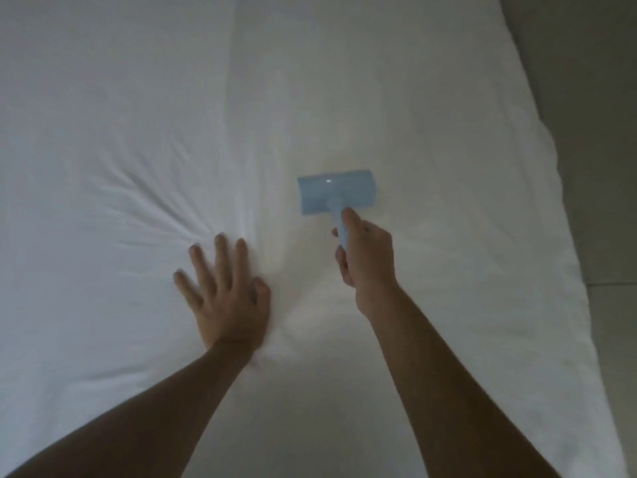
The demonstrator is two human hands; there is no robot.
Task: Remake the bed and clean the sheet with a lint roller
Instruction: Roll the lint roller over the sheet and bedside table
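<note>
- The lint roller point(336, 193) is pale blue, with a wide flat head lying on the white sheet point(138, 115) near the middle of the view, a little to the right of centre.
- Its head runs crosswise, and a small bright glint shows on its top face.
- The handle comes back from the middle of the head toward the person and runs straight into the right hand point(367, 260).
- The right hand grips the handle: the fingers are curled round it from the right, with the thumb laid along the top, its tip close behind the head.
- The head therefore sits just beyond the grip, farther from the person than the knuckles, and only a short piece of handle shows between thumb and head.
- The left hand point(225, 298) lies flat on the sheet to the left of the roller, apart from it, with fingers spread and straight, pressing the cloth and holding nothing.
- Creases fan out through the sheet to the upper left of the left hand's fingertips.
- Both bare forearms reach in from the bottom edge.
- The sheet covers nearly the whole view; its right edge curves down the right side.
- Beyond that edge lies a grey floor point(603, 167).
</note>
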